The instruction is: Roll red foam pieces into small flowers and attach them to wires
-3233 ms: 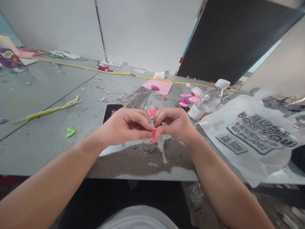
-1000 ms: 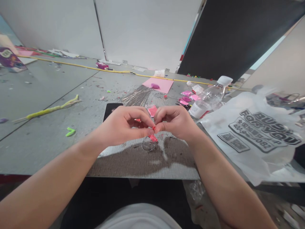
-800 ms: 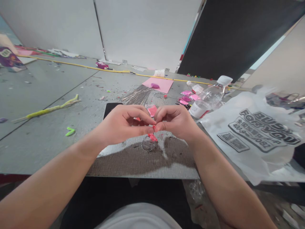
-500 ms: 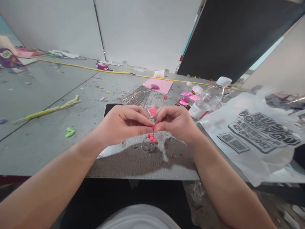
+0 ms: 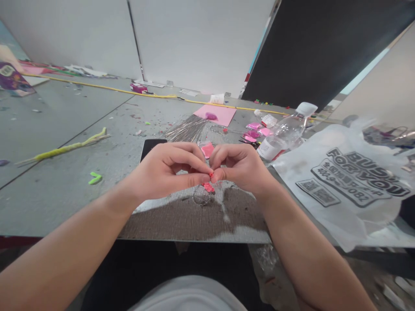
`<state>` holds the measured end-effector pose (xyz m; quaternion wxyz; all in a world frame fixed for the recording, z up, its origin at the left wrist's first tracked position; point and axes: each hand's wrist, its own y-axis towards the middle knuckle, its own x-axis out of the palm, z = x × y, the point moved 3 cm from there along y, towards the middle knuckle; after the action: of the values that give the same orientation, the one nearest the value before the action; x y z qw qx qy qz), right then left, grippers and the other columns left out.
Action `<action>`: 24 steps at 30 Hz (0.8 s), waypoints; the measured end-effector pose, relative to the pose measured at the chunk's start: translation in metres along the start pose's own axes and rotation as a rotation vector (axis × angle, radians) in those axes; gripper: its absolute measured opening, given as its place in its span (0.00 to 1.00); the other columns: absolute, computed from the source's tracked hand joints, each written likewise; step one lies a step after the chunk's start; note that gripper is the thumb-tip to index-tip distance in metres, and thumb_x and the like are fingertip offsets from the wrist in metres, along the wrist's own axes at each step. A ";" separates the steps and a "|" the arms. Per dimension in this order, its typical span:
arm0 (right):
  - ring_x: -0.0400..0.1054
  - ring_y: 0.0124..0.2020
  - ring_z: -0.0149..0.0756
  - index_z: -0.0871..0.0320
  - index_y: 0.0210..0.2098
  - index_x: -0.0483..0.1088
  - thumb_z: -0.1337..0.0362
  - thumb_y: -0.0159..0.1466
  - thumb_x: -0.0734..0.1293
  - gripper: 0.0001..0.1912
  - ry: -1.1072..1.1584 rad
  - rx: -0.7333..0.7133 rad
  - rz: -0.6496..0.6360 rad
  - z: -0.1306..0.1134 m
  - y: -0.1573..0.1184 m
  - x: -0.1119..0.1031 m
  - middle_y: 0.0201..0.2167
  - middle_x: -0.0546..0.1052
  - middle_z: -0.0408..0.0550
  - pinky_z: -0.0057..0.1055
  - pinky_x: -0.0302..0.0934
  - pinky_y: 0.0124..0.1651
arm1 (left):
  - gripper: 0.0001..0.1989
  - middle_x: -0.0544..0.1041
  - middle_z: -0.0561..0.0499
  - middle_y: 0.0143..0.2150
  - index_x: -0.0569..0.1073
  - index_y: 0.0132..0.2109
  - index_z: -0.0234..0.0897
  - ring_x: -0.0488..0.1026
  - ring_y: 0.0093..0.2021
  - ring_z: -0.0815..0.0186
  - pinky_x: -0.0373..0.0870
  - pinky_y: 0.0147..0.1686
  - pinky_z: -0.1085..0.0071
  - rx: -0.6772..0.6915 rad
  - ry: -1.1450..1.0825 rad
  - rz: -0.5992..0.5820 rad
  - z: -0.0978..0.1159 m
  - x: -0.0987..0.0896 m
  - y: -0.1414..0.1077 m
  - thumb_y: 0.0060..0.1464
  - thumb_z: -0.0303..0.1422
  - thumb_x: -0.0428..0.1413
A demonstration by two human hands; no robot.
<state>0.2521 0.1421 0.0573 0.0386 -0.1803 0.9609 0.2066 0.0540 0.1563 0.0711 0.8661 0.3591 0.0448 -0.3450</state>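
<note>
- In the head view, above the near part of the table (image 5: 65, 207), the left hand (image 5: 171, 170) and the right hand (image 5: 238, 166) meet fingertip to fingertip, both narrowed to a pinch on one small red clay-like bit (image 5: 211, 175).
- Just below the fingertips sits a coral clay-like cluster (image 5: 208, 187) beside a loop of thin wire (image 5: 201, 198); whether either joins the held bit, I cannot tell.
- Such a bit probably dents easily, so light, even pressure from the pads suits it best, with the wrists steady and the fingers clear of the cluster.
- Beneath the hands the surface looks brownish and grained, partly in shadow; elsewhere it is grey and flecked with scraps.
- Beyond the hands lie a coral packet (image 5: 207, 150), a phone (image 5: 151, 146), a spread of thin wires (image 5: 186, 129) and a pink sheet (image 5: 225, 115).
- To the right stand a clear bottle (image 5: 275, 142) and a printed plastic bag (image 5: 350, 172).
- Along the back runs a yellow cord (image 5: 119, 91), before white panels (image 5: 201, 47) and a black one (image 5: 320, 47).
</note>
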 end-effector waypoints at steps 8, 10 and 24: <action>0.71 0.31 0.33 0.55 0.26 0.78 0.57 0.50 0.85 0.16 0.007 -0.025 0.010 0.001 0.001 0.001 0.28 0.78 0.43 0.33 0.66 0.34 | 0.03 0.78 0.50 0.35 0.85 0.40 0.40 0.75 0.32 0.70 0.72 0.30 0.75 0.100 0.023 0.012 0.003 0.002 0.001 0.59 0.27 0.67; 0.70 0.30 0.32 0.55 0.27 0.78 0.57 0.50 0.85 0.15 0.021 -0.024 0.013 0.001 0.001 0.001 0.28 0.78 0.42 0.32 0.66 0.33 | 0.05 0.79 0.50 0.36 0.85 0.41 0.40 0.76 0.33 0.70 0.75 0.32 0.74 0.128 0.008 0.012 0.004 0.002 0.001 0.58 0.27 0.67; 0.69 0.28 0.31 0.56 0.25 0.77 0.57 0.48 0.86 0.17 -0.030 -0.002 -0.001 -0.001 0.002 0.002 0.24 0.77 0.41 0.32 0.64 0.32 | 0.04 0.81 0.49 0.35 0.82 0.37 0.41 0.77 0.35 0.68 0.76 0.33 0.74 0.000 -0.106 -0.082 0.000 0.005 0.002 0.57 0.26 0.67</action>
<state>0.2499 0.1424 0.0590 0.0528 -0.1777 0.9599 0.2101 0.0589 0.1546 0.0711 0.8523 0.3383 0.0137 -0.3987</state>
